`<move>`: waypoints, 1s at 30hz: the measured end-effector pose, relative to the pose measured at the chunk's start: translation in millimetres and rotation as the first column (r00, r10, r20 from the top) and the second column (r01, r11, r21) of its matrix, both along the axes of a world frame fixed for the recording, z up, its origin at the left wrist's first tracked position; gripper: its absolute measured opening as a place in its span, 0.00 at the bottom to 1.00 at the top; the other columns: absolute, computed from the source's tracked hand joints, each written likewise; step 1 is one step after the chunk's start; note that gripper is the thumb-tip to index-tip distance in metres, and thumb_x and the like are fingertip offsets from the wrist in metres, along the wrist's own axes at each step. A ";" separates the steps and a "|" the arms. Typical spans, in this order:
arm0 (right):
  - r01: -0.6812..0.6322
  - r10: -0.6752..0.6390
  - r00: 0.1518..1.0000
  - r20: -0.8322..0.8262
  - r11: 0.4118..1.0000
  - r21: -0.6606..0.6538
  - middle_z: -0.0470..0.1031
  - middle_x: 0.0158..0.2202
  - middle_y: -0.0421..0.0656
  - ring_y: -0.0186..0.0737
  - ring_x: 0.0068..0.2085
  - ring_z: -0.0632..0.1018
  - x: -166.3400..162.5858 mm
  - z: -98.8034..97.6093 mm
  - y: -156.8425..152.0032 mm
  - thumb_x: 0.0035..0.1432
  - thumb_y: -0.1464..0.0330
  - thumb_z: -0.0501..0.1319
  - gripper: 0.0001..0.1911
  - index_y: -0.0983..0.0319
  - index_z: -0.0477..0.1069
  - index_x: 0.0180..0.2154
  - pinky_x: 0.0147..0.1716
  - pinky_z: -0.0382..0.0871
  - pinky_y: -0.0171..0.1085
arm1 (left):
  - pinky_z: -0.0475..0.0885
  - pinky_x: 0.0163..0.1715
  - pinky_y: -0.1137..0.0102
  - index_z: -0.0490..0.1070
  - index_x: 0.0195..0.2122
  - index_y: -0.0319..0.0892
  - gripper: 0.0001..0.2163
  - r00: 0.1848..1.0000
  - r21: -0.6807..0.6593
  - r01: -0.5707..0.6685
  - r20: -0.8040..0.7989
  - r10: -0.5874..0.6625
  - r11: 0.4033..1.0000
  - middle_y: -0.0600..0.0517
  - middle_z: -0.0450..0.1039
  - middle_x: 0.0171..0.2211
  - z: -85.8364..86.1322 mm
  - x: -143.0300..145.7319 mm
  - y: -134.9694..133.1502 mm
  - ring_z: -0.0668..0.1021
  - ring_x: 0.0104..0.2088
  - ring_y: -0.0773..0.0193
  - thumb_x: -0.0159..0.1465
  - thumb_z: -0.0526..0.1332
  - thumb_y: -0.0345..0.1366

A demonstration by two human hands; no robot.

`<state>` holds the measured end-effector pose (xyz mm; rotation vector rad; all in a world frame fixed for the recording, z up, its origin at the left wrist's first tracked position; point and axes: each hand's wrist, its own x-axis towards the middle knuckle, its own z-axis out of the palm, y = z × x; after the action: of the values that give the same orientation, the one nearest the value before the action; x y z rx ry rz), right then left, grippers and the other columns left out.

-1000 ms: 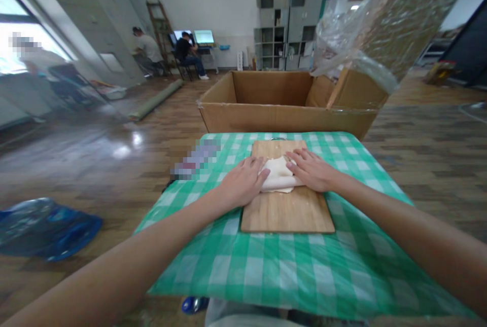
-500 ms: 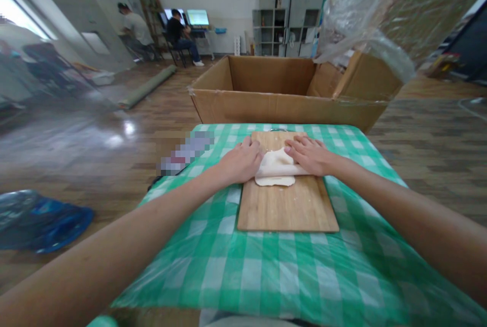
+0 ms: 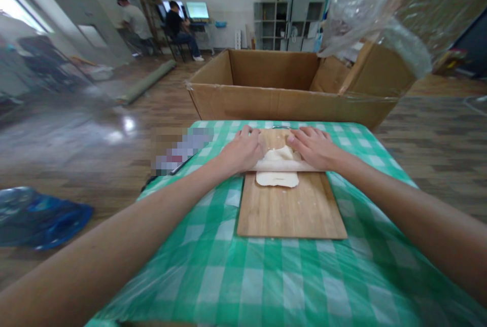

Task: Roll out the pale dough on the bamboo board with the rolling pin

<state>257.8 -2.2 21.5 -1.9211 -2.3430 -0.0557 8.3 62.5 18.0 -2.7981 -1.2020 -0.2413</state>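
A flat piece of pale dough (image 3: 277, 179) lies on a wooden cutting board (image 3: 291, 210) on the green checked tablecloth (image 3: 266, 276). A pale rolling pin (image 3: 283, 165) lies across the dough's far part. My left hand (image 3: 242, 150) presses on the pin's left end, fingers stretched forward. My right hand (image 3: 312, 147) presses on its right end, fingers laid flat. More dough (image 3: 280, 153) bunches up between my hands, beyond the pin.
A large open cardboard box (image 3: 281, 101) stands just behind the table, with crinkled clear plastic (image 3: 384, 7) over its right side. A blurred object (image 3: 180, 152) lies at the table's left edge. A blue bag (image 3: 34, 215) sits on the wooden floor. Two people sit at screens far back.
Both hands have pushed the pin away from me along the board. More flattened dough now shows on the near side of the pin.
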 end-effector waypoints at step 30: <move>-0.028 0.027 0.999 0.019 0.994 0.102 0.66 0.68 0.56 0.62 0.69 0.64 -28.2 -2.9 -81.0 0.73 0.45 0.35 0.40 0.63 0.62 0.70 0.63 0.61 0.55 | 0.66 0.64 0.58 0.57 0.70 0.40 0.25 0.991 -0.008 -0.013 0.131 0.014 1.000 0.40 0.64 0.67 -1.4 -24.2 -93.0 0.71 0.65 0.52 0.78 0.40 0.46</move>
<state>229.6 -83.2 18.6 -1.8482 -2.3283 -0.1871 -15.9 -30.5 16.6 -2.8181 -1.2496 -0.4262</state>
